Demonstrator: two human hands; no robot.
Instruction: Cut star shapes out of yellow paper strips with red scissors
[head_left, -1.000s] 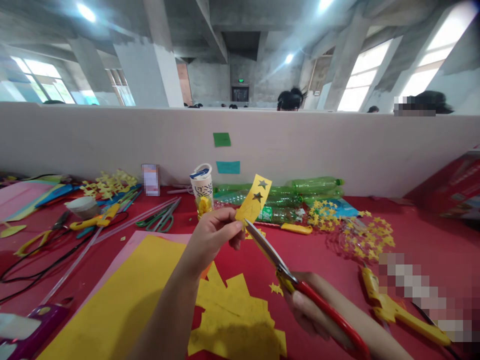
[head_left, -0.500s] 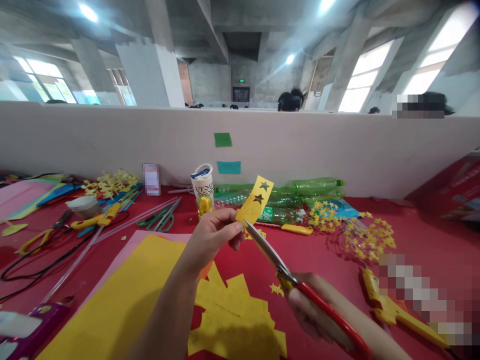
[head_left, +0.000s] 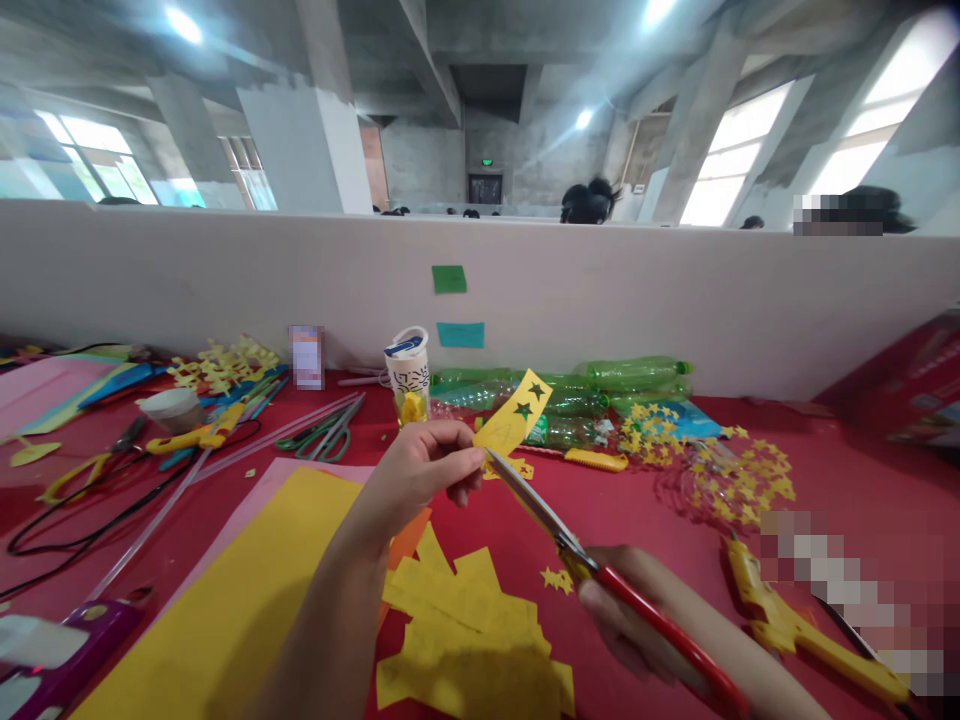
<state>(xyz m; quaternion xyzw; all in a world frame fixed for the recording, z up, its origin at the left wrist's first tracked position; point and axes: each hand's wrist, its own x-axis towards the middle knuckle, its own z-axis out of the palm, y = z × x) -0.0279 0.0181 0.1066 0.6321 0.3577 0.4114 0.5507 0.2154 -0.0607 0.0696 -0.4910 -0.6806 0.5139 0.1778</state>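
Observation:
Between its thumb and fingers, my left hand [head_left: 439, 462] pinches the lower end of a yellow paper strip [head_left: 504, 428]. Two star-shaped holes show in the strip's upper part, with a faint star outline below them. My right hand [head_left: 630, 610] is wrapped round red-handled scissors [head_left: 664, 625], their blades pointing up and left. The blade tips lie at the strip's lower edge, beside my left thumb. Below my hands lies a pile of yellow paper pieces [head_left: 472, 630], and a few small yellow stars [head_left: 556, 579] sit near the scissors.
Yellow sheets [head_left: 247, 580] lie at left, near green-handled scissors [head_left: 322, 435] and a glue gun [head_left: 202, 435]. Green bottles [head_left: 637, 373], a cup [head_left: 409, 375] and a cutter [head_left: 596, 459] stand or lie behind. Star heaps [head_left: 739, 475] and another glue gun [head_left: 810, 640] are at right.
The strip has tilted further to the right and its top has dropped slightly. Both hands keep their hold, with the scissor tips still beside the left thumb. The view has shifted slightly.

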